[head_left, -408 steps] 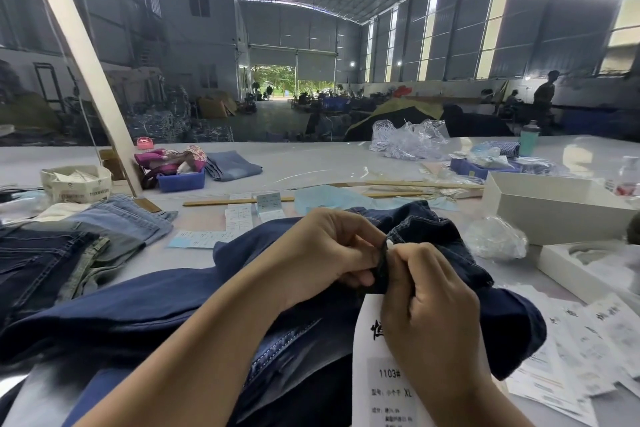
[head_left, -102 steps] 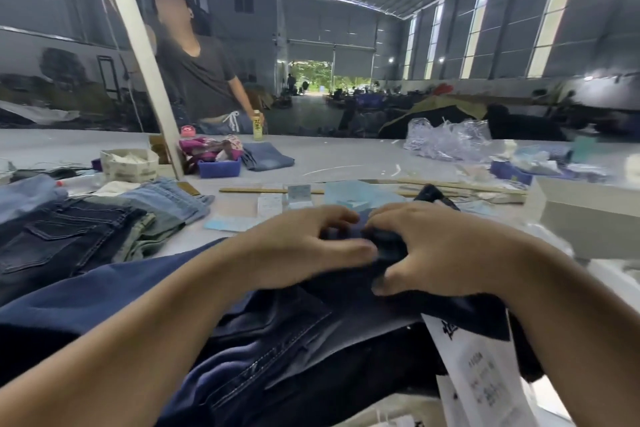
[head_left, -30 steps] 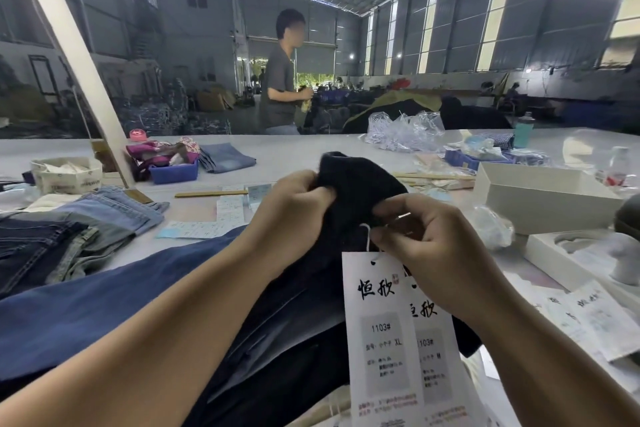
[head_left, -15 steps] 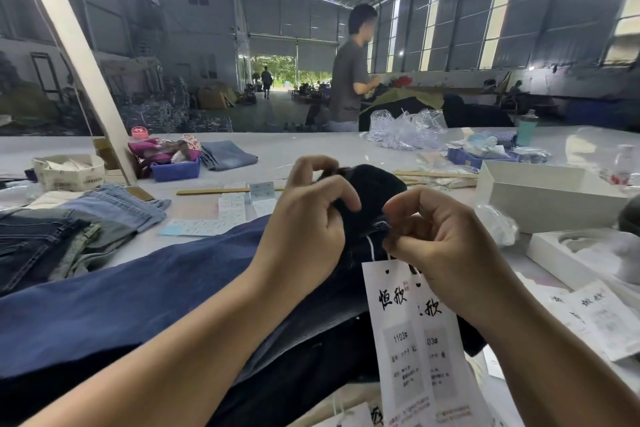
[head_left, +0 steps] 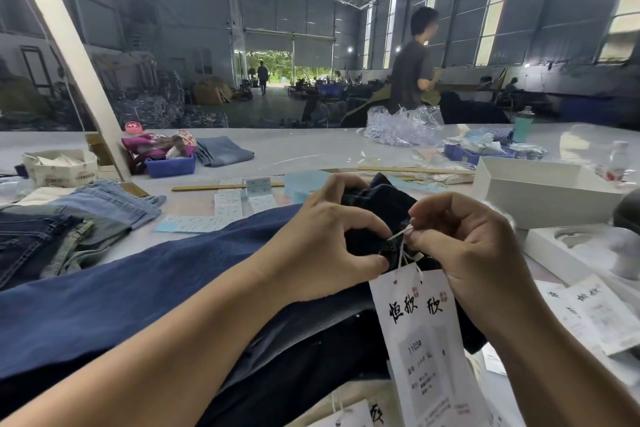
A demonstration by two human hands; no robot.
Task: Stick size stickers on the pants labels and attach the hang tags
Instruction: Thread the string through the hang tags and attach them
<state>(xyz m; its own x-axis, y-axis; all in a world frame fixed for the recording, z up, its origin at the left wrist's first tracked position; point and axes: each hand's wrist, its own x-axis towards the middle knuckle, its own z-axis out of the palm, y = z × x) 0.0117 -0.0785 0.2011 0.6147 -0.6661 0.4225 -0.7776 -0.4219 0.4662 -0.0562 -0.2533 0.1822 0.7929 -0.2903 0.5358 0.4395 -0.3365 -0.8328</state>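
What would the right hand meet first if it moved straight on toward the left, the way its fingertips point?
Probably the left hand: the right hand pinches the white string, fingertips nearly touching it.

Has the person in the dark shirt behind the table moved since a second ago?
Yes. The person in the dark shirt has walked rightward, from left of the crumpled clear plastic heap on the table's far edge to directly behind it.

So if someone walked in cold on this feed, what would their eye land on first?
Most likely the two hands at centre: the left hand grips a bunched fold of dark blue pants, and the right hand pinches a thin white string beside it. Below them hangs a white hang tag with black characters. Further back, a person stands beyond the table's far edge.
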